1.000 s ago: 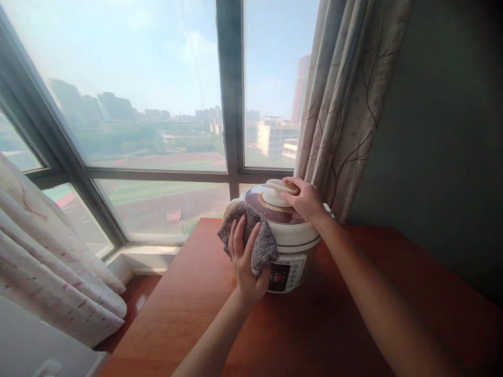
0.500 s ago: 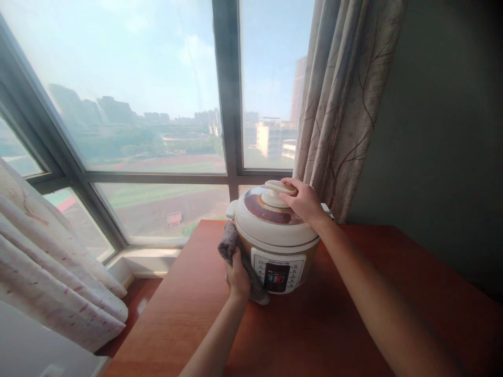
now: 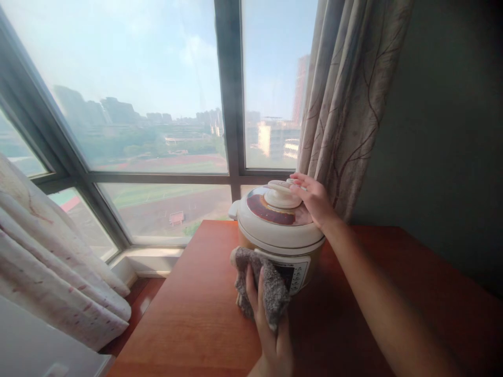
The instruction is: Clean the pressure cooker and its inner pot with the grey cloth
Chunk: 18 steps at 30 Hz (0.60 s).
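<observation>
A white and tan electric pressure cooker (image 3: 281, 235) stands on the wooden table, lid on, its control panel (image 3: 301, 275) facing me. My left hand (image 3: 265, 314) presses a fluffy grey cloth (image 3: 275, 293) against the cooker's front, fingers spread over it. The cloth hides the left part of the panel. At the lid's right side my right hand (image 3: 314, 201) has its fingers extended beside the lid knob (image 3: 281, 193). Whether those fingertips touch the knob I cannot tell.
The reddish-brown wooden table (image 3: 188, 314) runs close to a large window (image 3: 157, 104). A patterned curtain (image 3: 346, 115) hangs behind the cooker on the right, another curtain (image 3: 51, 262) at the left. A dark wall (image 3: 444, 131) stands on the right.
My left hand has moved the cloth from the cooker's left side rightward onto its front panel. My right hand has loosened from the lid knob and its fingers have straightened.
</observation>
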Each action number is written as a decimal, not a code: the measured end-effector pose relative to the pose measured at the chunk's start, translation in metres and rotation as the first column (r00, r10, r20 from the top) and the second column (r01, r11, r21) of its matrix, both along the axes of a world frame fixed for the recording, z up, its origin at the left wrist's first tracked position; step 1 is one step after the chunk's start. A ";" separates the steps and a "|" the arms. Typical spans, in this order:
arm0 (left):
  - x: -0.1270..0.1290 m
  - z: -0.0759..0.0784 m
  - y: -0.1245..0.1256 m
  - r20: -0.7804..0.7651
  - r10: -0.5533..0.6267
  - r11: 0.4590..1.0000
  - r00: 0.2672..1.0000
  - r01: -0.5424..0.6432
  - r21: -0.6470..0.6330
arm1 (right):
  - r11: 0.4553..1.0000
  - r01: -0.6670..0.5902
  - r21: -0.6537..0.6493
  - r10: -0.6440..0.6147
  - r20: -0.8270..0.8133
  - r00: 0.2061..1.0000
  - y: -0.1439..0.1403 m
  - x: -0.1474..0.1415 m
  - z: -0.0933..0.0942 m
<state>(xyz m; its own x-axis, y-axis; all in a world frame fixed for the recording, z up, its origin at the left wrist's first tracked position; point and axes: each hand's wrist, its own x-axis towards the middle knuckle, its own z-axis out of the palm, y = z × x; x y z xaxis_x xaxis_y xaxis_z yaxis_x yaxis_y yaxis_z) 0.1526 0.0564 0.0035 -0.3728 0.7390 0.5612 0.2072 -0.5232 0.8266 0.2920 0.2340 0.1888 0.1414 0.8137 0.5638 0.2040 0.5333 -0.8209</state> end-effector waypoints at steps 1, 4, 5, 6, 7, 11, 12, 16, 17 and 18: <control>0.002 -0.001 -0.004 -0.115 -0.004 0.997 0.993 0.013 0.076 | 1.000 0.006 0.002 -0.006 -0.065 0.998 -0.001 0.001 0.001; -0.001 0.001 -0.002 -0.432 0.019 0.977 0.902 0.074 0.198 | 0.987 0.134 0.091 -0.119 -0.150 0.981 -0.012 0.005 0.003; -0.004 0.003 0.001 -0.498 0.032 0.974 0.867 0.086 0.212 | 0.974 0.180 0.140 -0.157 -0.158 0.975 -0.020 0.006 0.003; -0.006 0.005 0.004 -0.537 0.040 0.971 0.843 0.093 0.218 | 0.958 0.214 0.189 -0.183 -0.167 0.969 -0.030 0.008 0.002; -0.008 0.008 0.006 -0.551 0.044 0.970 0.833 0.095 0.222 | 0.943 0.238 0.234 -0.198 -0.181 0.963 -0.042 0.009 -0.001; -0.004 0.028 0.006 -0.493 0.024 0.970 0.870 0.100 0.223 | 0.903 0.358 0.237 -0.283 -0.300 0.911 -0.107 0.010 -0.034; -0.001 0.033 0.004 -0.470 0.018 0.970 0.882 0.098 0.221 | 0.899 0.393 0.192 -0.319 -0.326 0.890 -0.124 0.008 -0.047; 0.015 0.047 -0.008 -0.429 -0.009 0.978 0.903 0.098 0.186 | 0.965 0.239 -0.105 -0.256 -0.189 0.948 -0.183 -0.004 -0.101; 0.020 0.047 -0.011 -0.456 -0.017 0.979 0.890 0.108 0.174 | 0.966 0.200 -0.166 -0.222 -0.131 0.966 -0.194 -0.007 -0.111; 0.025 0.047 -0.013 -0.497 -0.027 0.979 0.868 0.123 0.161 | 0.961 0.184 -0.207 -0.206 -0.089 0.975 -0.204 -0.010 -0.120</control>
<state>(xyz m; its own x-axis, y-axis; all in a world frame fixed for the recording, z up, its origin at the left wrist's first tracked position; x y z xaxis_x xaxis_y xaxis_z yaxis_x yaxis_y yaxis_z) 0.1776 0.0438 0.0504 0.0377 0.6212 0.7828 0.5140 -0.6838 0.5179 0.2818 0.0302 0.0693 0.3597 0.8574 0.3681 0.1922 0.3179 -0.9284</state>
